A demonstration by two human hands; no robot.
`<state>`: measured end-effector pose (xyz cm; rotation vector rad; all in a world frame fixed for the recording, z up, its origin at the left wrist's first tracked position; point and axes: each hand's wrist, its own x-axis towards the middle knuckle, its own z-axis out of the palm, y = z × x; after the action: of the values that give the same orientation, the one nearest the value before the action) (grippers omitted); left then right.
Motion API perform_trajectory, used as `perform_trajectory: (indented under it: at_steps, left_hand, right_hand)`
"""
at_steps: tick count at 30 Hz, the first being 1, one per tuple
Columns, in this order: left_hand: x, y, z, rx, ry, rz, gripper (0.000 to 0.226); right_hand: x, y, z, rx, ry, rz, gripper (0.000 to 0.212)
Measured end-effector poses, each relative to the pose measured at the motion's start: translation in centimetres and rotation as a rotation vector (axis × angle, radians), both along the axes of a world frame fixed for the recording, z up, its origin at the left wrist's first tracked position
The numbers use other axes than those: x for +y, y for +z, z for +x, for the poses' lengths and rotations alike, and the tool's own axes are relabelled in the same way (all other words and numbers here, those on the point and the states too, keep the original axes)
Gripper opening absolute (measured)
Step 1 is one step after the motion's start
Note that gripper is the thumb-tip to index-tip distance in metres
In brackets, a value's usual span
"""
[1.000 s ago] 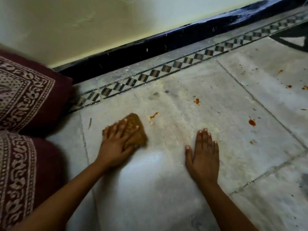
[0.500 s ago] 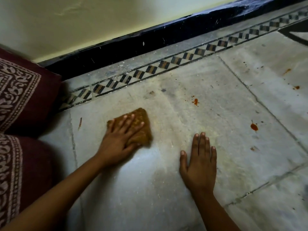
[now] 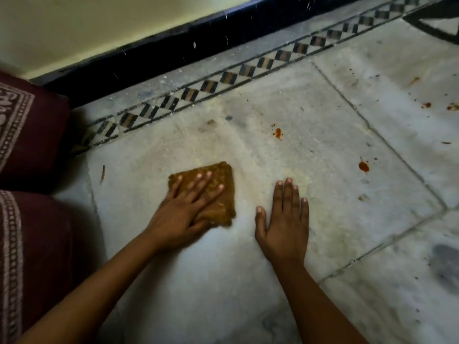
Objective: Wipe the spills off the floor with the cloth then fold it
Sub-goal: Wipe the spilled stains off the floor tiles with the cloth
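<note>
A folded brown cloth (image 3: pixel 222 177) lies flat on the pale stone floor (image 3: pixel 310 155). My left hand (image 3: pixel 185 207) presses down on it with straight, spread fingers. To its right my right hand (image 3: pixel 285 219) rests flat on the bare floor, fingers straight and holding nothing. Red spills dot the floor: one (image 3: pixel 278 132) beyond the cloth, another (image 3: pixel 363 166) to the right, and smaller ones (image 3: pixel 426 105) at the far right.
Maroon patterned cushions (image 3: pixel 32 135) lie along the left edge. A checkered tile border (image 3: pixel 248 70) and a dark skirting (image 3: pixel 173 48) run under the pale wall at the back. A dark patch (image 3: pixel 444 264) marks the floor at the lower right.
My left hand has slid the cloth to the right over the orange smear that lay beside it; that smear no longer shows. The right hand stays flat on the floor.
</note>
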<state>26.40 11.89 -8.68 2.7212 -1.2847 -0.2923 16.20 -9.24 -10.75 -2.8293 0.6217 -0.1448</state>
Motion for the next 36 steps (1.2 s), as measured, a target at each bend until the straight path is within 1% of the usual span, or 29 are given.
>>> perform_trajectory:
  at_steps: [1,3,5,7,8,9,11,13,14,15,18,20,23,25,26,28,30,32,34,36]
  left_hand:
    - [1.0,0.2,0.8,0.012,0.050,-0.006,0.067]
    - [1.2,0.5,3.3,0.046,0.224,0.000,0.073]
    - [-0.9,0.7,6.5,0.038,0.406,0.013,0.074]
    - [-4.2,0.9,9.1,0.038,0.507,0.044,0.070]
    - [-5.9,1.2,9.6,0.051,0.502,0.069,0.067]
    - [-7.4,1.3,9.4,0.059,0.452,0.094,0.066]
    - [-8.6,1.2,7.2,0.036,0.249,0.128,0.070]
    - [-6.8,0.8,4.4,-0.006,0.047,0.098,0.072]
    - [-5.4,0.7,3.7,-0.009,0.008,0.065,0.071]
    - [-4.1,0.4,3.4,0.004,0.029,0.045,0.071]
    - [-3.2,0.2,5.5,-0.004,0.356,0.008,0.072]
    - [-5.3,0.1,8.9,-0.014,0.502,-0.004,0.072]
    - [-10.7,0.7,14.3,0.053,0.617,-0.032,0.067]
    - [-14.4,1.1,16.2,0.084,0.630,-0.036,0.064]
    - [-15.7,1.2,16.2,0.081,0.593,-0.029,0.063]
    - [-16.8,1.2,14.4,0.064,0.441,-0.004,0.063]
    - [-15.2,1.1,11.6,0.026,0.274,-0.018,0.065]
    - [-12.4,0.8,10.3,-0.002,0.209,-0.026,0.067]
    - [-10.4,0.7,11.9,-0.013,0.314,-0.002,0.072]
    - [-11.2,0.7,15.2,-0.004,0.444,0.036,0.078]
  right_hand:
    - [0.0,0.0,0.1,-0.005,-0.001,0.001,0.067]
    - [0.1,0.0,0.3,-0.010,-0.003,0.002,0.067]
    - [0.1,0.1,0.2,-0.007,-0.006,0.001,0.067]
    - [0.1,0.2,0.2,0.003,-0.002,-0.003,0.067]
    - [0.1,0.3,0.4,0.011,-0.003,-0.003,0.067]
    - [0.1,0.4,0.5,0.014,-0.007,0.008,0.067]
    - [0.0,0.6,0.4,0.004,0.005,0.051,0.066]
    - [-1.2,0.8,-0.2,-0.016,0.058,0.052,0.066]
    - [-2.3,0.9,-0.5,-0.010,0.074,0.028,0.068]
    - [-3.6,0.7,-1.1,0.004,0.081,-0.001,0.070]
    - [-7.0,0.6,-1.6,0.038,0.109,-0.039,0.072]
    - [-7.8,0.4,-1.3,0.057,0.126,-0.024,0.072]
    - [-7.8,0.1,-1.3,0.050,0.131,0.002,0.072]
    - [-7.9,0.3,-1.3,0.038,0.127,0.011,0.071]
    - [-7.9,0.4,-1.3,0.032,0.124,0.018,0.071]
    - [-7.9,0.7,-1.3,0.033,0.118,0.039,0.071]
    - [-7.8,0.9,-1.3,0.048,0.113,0.059,0.071]
    - [-7.9,1.0,-1.3,0.066,0.106,0.061,0.071]
    - [-7.7,0.9,-1.3,0.076,0.111,0.068,0.071]
    - [-7.6,0.8,-1.2,0.077,0.114,0.080,0.071]
